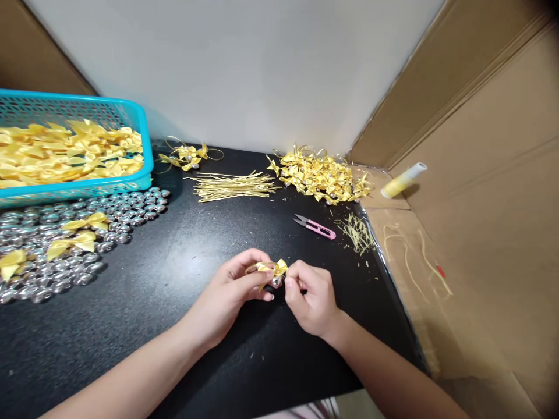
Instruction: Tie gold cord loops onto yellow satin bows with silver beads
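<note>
Over the front of the black table, my left hand [238, 285] pinches a yellow ribbon bow [280, 267] between thumb and fingers. A shiny silver bead [276, 281] hangs at the bow, and a loop of gold cord curves back over the left fingers. Just to the right, my right hand [312, 294] is closed with thumb and forefinger pressed together at the bow's edge. What those fingertips grip is too small and too covered to make out. Beyond the right hand lie pink-handled thread snips [315, 227], blades toward the left.
A turquoise basket [146, 137] of yellow bows stands at the left, with many silver beads [61, 273] before it. Gold cords [236, 186] lie at the back, beside a heap of beaded bows [321, 174]. Cord clippings [358, 233] and a yellow-white tube [404, 180] are at the right, near cardboard walls.
</note>
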Demonstrator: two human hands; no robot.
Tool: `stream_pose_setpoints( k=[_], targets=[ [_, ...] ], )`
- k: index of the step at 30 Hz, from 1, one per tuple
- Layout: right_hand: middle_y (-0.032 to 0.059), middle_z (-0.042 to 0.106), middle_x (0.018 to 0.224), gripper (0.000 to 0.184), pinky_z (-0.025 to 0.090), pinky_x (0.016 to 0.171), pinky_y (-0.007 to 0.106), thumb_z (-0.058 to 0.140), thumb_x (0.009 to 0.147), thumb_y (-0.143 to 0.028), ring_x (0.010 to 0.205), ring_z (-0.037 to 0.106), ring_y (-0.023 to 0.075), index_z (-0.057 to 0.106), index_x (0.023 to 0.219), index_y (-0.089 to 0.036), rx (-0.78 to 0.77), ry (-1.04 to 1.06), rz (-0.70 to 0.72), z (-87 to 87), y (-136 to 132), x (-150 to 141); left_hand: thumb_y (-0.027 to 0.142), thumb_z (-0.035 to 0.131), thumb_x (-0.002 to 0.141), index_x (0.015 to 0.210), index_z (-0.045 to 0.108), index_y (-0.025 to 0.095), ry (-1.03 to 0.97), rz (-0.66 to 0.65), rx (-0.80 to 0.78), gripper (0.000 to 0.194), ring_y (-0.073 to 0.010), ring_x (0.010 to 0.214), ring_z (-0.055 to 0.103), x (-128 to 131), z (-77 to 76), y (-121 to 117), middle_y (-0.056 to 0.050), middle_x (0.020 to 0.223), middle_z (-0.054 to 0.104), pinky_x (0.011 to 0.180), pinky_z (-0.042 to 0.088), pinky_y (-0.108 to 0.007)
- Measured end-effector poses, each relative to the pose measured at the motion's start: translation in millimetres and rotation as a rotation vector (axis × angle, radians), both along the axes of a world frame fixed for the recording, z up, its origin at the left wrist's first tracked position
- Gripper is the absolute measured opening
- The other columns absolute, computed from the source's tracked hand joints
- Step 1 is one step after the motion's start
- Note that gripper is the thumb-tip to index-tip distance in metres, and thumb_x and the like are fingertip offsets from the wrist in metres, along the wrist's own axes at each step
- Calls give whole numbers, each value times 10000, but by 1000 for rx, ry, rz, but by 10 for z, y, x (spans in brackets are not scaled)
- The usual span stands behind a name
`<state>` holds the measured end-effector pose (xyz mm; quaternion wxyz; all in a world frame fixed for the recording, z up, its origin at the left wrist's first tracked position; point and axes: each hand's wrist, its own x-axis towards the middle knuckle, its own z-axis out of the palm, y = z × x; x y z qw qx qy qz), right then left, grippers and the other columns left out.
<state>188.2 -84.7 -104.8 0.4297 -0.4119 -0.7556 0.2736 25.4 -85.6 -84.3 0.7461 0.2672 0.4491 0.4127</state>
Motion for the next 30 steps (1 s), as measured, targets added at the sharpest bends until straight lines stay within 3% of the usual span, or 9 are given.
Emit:
stream_pose_setpoints(
  k=[6, 11, 19, 30],
  targets=[
    [-69, 361, 526, 198, 285, 444, 217, 464, 822, -160, 415, 325, 68, 393, 646, -219, 10, 27, -40, 3, -10, 0, 213, 763, 706, 664, 642, 176, -26, 22, -37, 133, -126, 704, 578, 16, -13, -1, 4, 712, 636, 572, 521, -185],
    [-76, 327, 507, 211, 261, 419, 202, 463, 794, -134, 398, 307, 55, 374, 621, -216, -9, 43, -54, 21, -10, -24, 214, 782, 672, 644, 712, 165, 13, 32, 57, 89, -106, 641, 574, 31, -34, 0, 0, 699, 648, 604, 513, -186],
    [-80, 337, 514, 198, 260, 424, 188, 468, 800, -136, 408, 313, 48, 392, 631, -205, -51, 92, -41, -13, -16, -31, 200, 724, 742, 722, 772, 172, 78, 16, 181, 59, -108, 671, 603, 24, -66, -17, -13, 722, 688, 656, 500, -175],
    [-64, 409, 561, 200, 298, 467, 189, 462, 885, -169, 457, 368, 57, 443, 688, -194, -204, 224, 39, -52, -22, -19, 209, 734, 758, 766, 659, 194, 6, 69, 147, 77, -92, 654, 607, 26, -73, -35, 22, 721, 693, 640, 499, -169]
  ],
)
